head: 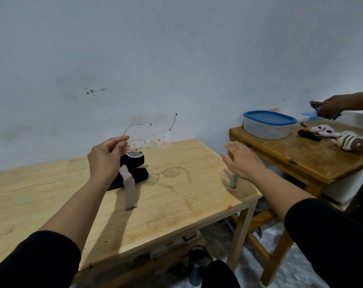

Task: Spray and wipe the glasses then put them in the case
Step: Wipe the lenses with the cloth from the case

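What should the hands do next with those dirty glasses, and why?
Probably the right hand should drop and grab the spray bottle just beneath it. The left hand holds the glasses up by one arm, and both lenses show brown specks, so spraying likely comes before wiping with the cloth.

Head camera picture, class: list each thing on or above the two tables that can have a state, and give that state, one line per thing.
Glasses: arms unfolded, lenses speckled with dirt, held in the air.
Left hand: grip closed on one arm of the glasses.
Right hand: open, empty, above the spray bottle.
Spray bottle: upright, untouched.
Case: black, open, on the table.
Cloth: draped over the case.
Plastic box: blue lid on.
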Tool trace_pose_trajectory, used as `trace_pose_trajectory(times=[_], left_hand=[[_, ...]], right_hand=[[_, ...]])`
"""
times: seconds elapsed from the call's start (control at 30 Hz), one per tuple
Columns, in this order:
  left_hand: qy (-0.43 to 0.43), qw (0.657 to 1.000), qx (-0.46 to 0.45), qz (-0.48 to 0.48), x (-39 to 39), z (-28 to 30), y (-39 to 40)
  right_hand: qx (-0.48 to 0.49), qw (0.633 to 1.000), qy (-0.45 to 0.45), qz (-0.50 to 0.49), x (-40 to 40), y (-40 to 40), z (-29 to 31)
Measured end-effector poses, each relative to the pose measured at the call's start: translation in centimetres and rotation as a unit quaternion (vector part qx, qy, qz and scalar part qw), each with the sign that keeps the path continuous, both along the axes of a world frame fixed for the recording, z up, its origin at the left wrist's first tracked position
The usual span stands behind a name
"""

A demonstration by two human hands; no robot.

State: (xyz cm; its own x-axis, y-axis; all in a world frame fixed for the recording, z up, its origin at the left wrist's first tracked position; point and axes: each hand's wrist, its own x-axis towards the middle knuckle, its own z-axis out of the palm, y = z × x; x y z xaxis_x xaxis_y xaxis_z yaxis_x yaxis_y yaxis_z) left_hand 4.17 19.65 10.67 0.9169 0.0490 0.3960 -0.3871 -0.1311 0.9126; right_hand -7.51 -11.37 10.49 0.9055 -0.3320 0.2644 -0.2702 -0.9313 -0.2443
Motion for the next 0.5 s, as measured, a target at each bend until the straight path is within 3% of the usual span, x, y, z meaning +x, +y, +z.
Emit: trace_pose_trajectory(times=[0.17, 0.5], left_hand=[[-0.009, 1.000, 0.012, 0.026, -0.1, 0.5, 1.4], [-0.002, 0.997, -0.002, 0.074, 0.4, 0.7, 7.1]], right_hand=[[-0.032, 0.998, -0.012, 0.046, 2.2, 2.5, 1.4], [-0.005, 0.988, -0.015, 0.153, 8.1, 10.8, -0.7]])
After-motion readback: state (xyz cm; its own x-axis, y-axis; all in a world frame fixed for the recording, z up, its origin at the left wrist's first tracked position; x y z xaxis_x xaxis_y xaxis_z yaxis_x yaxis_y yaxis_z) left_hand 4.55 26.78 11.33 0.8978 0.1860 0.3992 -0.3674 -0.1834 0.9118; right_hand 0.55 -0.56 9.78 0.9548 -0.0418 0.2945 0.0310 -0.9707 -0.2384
